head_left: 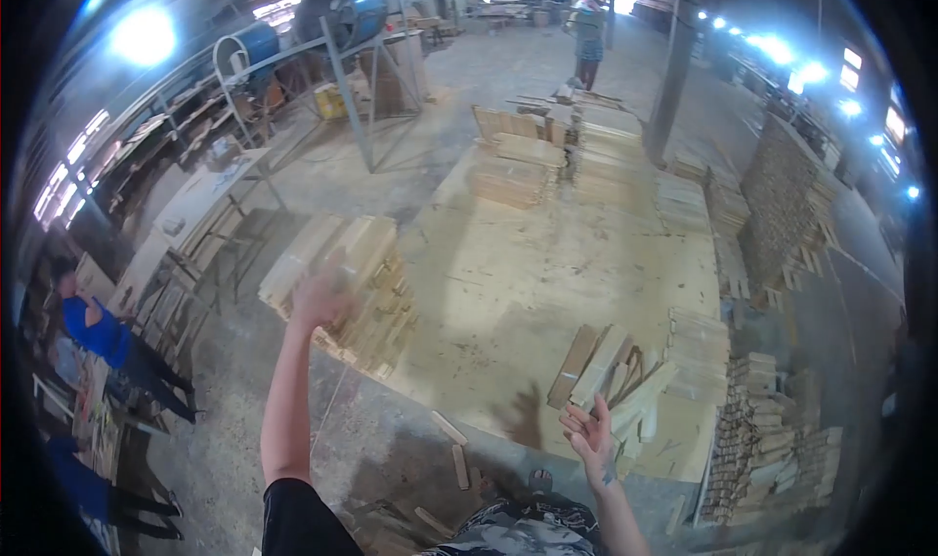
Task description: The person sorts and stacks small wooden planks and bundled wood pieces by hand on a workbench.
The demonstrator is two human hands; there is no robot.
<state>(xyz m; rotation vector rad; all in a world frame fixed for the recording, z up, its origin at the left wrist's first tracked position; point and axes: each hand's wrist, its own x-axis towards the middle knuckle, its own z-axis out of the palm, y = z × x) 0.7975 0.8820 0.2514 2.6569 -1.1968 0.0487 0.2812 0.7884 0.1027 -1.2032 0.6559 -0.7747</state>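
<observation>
My left hand (320,300) reaches out over a stack of pale wooden slats (369,241) at the left edge of the light board on the floor. Motion smears its fingers, and I cannot tell whether they grip a slat. My right hand (590,441) is open, palm turned up and fingers apart, holding nothing. Just beyond it lies a loose pile of wooden slats (598,365), some tilted across one another. A low stack of slats (698,346) sits to the right of this pile.
Taller slat stacks (606,155) stand at the board's far end. Bundled wood (772,458) is piled at the right, near a post (674,77). Two people in blue (98,331) are by benches at left; another person (587,43) stands far back. Offcuts (459,466) lie near my feet.
</observation>
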